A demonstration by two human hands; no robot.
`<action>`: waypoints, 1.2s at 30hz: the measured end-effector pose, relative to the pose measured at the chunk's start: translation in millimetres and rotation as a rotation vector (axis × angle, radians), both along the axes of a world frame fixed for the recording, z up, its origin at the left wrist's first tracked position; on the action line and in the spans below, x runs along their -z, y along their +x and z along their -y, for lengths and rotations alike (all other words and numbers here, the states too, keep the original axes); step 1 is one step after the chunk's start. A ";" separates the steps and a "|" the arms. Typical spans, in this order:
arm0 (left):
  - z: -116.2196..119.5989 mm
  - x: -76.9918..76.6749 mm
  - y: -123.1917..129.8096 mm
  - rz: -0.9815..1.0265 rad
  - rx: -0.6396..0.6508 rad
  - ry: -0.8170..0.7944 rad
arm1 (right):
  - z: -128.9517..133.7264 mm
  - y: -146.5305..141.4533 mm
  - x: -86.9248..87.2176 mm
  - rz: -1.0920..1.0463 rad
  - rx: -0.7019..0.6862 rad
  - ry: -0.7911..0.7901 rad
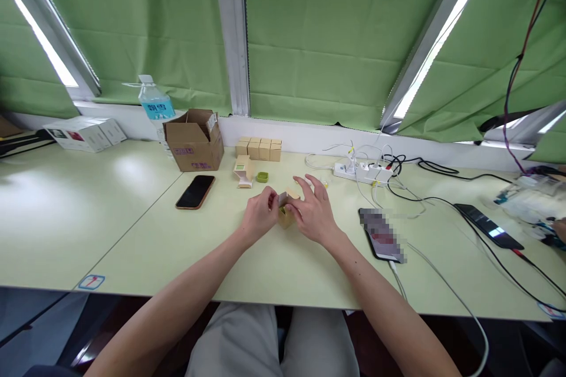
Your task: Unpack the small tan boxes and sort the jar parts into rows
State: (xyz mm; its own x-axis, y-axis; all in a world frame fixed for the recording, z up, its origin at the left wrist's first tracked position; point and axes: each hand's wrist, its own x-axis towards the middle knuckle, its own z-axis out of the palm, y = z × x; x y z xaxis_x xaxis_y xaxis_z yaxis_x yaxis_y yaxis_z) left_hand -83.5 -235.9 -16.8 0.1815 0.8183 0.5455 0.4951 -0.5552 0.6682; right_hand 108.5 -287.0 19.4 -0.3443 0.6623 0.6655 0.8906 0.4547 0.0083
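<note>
A small kraft cardboard box (285, 219) stands between my hands with its flaps up, and something green shows inside it. My left hand (262, 212) is closed at the box's left edge, thumb and fingertips pinching a flap. My right hand (313, 209) touches the right side with its thumb, while its other fingers are raised and spread. Just beyond lies a small green square piece (262, 177). Left of that piece, an opened small box (243, 171) has a pale insert. Behind them, several closed small kraft boxes (259, 148) stand in a row.
A brown carton (194, 140), a water bottle (155, 103) and white boxes (86, 132) stand at the back left. One phone (195, 192) lies left; a charging phone (381, 235) and another phone (489, 225) lie right. Cables trail around a power strip (362, 173). Part of another person's hand (560, 228) shows at far right.
</note>
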 end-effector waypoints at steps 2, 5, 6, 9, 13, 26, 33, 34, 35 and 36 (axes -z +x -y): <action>1.3 -0.4 0.2 -0.005 -0.005 -0.021 | -0.5 -1.6 -1.7 -0.022 -0.003 0.010; 3.5 -2.1 0.9 0.000 -0.001 -0.085 | -0.8 1.6 -6.3 -0.111 0.001 0.054; 3.8 -2.5 1.0 0.008 0.009 -0.097 | -0.7 4.2 -7.5 -0.134 0.006 0.062; 2.9 -3.3 1.2 0.052 0.082 -0.098 | -0.6 13.4 -8.7 -0.126 0.018 0.029; -0.5 -2.9 0.2 0.148 0.207 -0.165 | -0.4 20.3 -6.8 -0.086 -0.014 -0.039; -8.7 -8.0 -3.2 0.364 0.334 -0.400 | -2.4 12.7 -1.8 -0.217 0.012 -0.212; -5.3 -10.7 -4.5 0.350 0.380 -0.466 | -11.0 -8.6 -9.7 -0.210 0.124 -0.405; -5.4 -10.7 -5.0 0.343 0.395 -0.465 | -12.4 -10.2 -9.6 -0.204 0.132 -0.414; -5.6 -10.6 -5.6 0.337 0.417 -0.465 | -13.7 -11.3 -9.0 -0.200 0.138 -0.415; -6.0 -10.4 -6.2 0.333 0.444 -0.467 | -14.8 -12.1 -7.9 -0.198 0.142 -0.406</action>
State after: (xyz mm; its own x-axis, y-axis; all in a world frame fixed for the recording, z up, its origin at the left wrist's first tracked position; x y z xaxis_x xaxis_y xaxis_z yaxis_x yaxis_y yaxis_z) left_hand -89.6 -229.9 -6.5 0.4357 0.8673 0.2409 0.0185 -0.2761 0.9609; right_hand 96.4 -272.2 27.3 -0.1236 0.9139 0.3867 0.9108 0.2592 -0.3214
